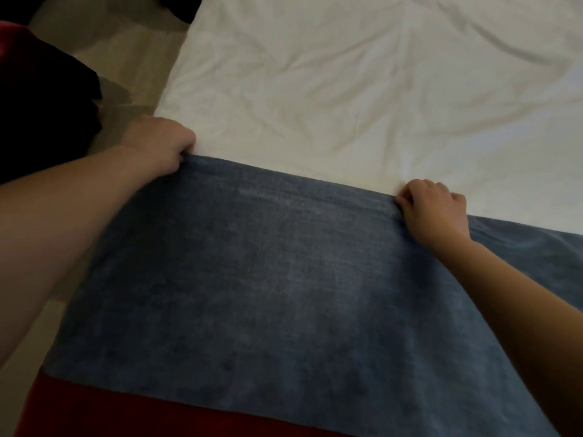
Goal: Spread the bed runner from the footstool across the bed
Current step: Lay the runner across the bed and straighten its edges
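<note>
Blue bed runner (284, 279) lies flat across near end of bed (347, 89), red band (126, 411) along near edge. Left hand (157, 143) curled round runner's far edge at bed's side; right hand (432, 206) pinches same edge farther right. Bed's white cover wrinkled. Beige floor (126, 67) left, dark red-black furniture (38, 99) on it.

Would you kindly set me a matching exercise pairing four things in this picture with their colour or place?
1 runner
2 sheet
3 left hand
4 right hand

A white, creased
B grips the runner's far corner
C blue, with a red band
D grips the runner's far edge, further along

Pairs: 1-C, 2-A, 3-B, 4-D
</note>
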Tool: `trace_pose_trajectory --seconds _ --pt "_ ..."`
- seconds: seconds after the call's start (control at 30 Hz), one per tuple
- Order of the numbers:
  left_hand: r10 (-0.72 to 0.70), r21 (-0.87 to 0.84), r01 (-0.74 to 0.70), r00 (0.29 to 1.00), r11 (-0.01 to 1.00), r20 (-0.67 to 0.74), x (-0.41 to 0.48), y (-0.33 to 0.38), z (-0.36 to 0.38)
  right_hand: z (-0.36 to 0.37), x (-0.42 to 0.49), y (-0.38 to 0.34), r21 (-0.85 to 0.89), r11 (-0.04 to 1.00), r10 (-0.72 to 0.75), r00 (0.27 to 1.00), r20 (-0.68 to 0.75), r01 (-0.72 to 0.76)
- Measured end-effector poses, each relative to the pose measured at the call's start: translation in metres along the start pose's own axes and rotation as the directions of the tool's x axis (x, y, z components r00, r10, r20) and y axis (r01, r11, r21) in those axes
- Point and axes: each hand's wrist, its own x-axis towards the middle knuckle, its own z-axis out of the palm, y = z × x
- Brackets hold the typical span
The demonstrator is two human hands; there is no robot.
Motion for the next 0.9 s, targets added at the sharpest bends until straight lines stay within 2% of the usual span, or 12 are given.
trace_pose_trajectory --seconds 0.17,0.23,0.33,0.4,0.47,0.53,0.67,0.77,0.9 --pt "-0.024 -0.037 0.025 1.0 0.999 0.02 -0.016 -0.027 -0.001 -0.008 -0.002 -0.003 -0.044 0.999 0.011 0.999 0.045 -0.009" --pt "-0.075 -0.062 0.069 0.991 0.996 -0.112 -0.018 -0.034 -0.002 -0.013 -0.003 -0.009 -0.087 0.996 0.031 0.999 0.035 -0.028" --pt "-0.167 -0.183 0.114 0.939 0.976 -0.302 -0.029 -0.022 -0.002 -0.018 -0.016 -0.029 -0.084 0.994 0.067 0.996 -0.055 -0.072" --pt "-0.134 -0.216 0.05 0.908 0.975 -0.396 -0.047 -0.011 0.003 -0.02 -0.039 -0.052 -0.076 0.996 0.026 0.99 -0.138 -0.036" --pt "-0.051 -0.248 -0.068 0.894 0.966 -0.445 -0.076 0.001 0.017 -0.02 -0.072 -0.082 -0.08 0.996 -0.058 0.985 -0.162 0.046" --pt "0.026 -0.246 -0.146 0.901 0.958 -0.433 -0.11 0.011 0.035 -0.016 -0.11 -0.114 -0.074 0.989 -0.137 0.982 -0.133 0.128" --pt "0.047 -0.225 -0.135 0.933 0.965 -0.357 -0.18 0.014 0.072 0.0 -0.185 -0.18 -0.039 0.967 -0.254 0.964 -0.074 0.252" --pt "0.023 -0.287 -0.118 0.949 0.951 -0.314 -0.23 0.013 0.088 0.012 -0.237 -0.22 -0.012 0.97 -0.244 0.97 -0.024 0.244" --pt "0.06 -0.321 -0.145 0.964 0.936 -0.26 -0.294 0.013 0.111 0.018 -0.297 -0.265 0.03 0.977 -0.214 0.976 0.03 0.213"
